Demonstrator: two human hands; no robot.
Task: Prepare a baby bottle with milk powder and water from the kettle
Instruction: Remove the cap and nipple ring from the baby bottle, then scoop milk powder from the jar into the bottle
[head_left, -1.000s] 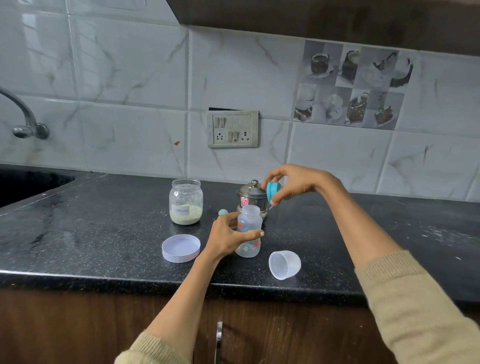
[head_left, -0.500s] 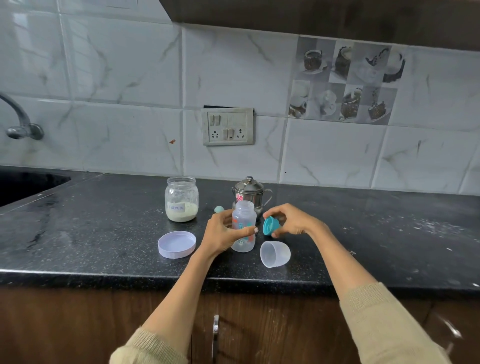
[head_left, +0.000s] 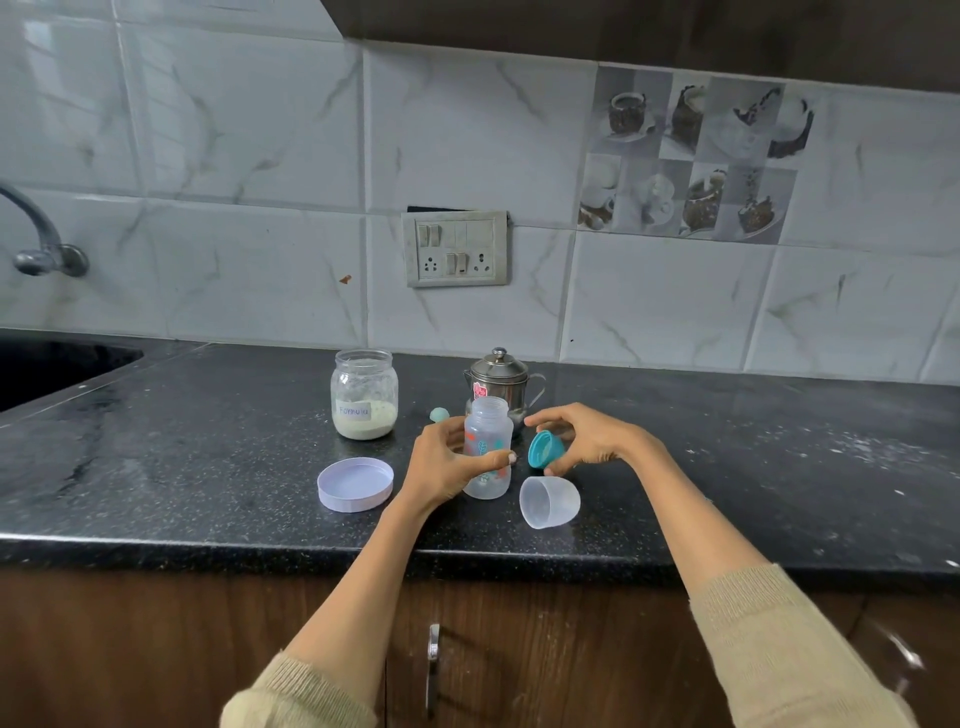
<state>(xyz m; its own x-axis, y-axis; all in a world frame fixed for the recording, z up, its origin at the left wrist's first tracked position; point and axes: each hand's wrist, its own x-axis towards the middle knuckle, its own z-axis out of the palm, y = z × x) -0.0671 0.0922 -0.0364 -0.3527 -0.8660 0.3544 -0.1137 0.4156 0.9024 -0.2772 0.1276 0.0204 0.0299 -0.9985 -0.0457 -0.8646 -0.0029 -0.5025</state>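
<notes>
Black counter (head_left: 779, 467); powder jar (head_left: 364, 395) open, its lid (head_left: 356, 484) beside; steel kettle (head_left: 500, 382) behind the bottle (head_left: 487, 449). Left hand (head_left: 441, 462) wraps the upright, uncapped, empty-looking bottle. Right hand (head_left: 582, 439) loosely pinches the teal ring (head_left: 544, 449) low by the clear cap (head_left: 549, 502). Step: setting ring aside; next probably scoop powder.

Beige knit sleeves (head_left: 779, 644) pushed up, ribbed cuffs, bare forearms

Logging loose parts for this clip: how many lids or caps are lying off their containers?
3: the white jar lid front left of the bottle, the clear dome cap on its side front right, and the teal collar at the right hand. Others may be hidden.
</notes>
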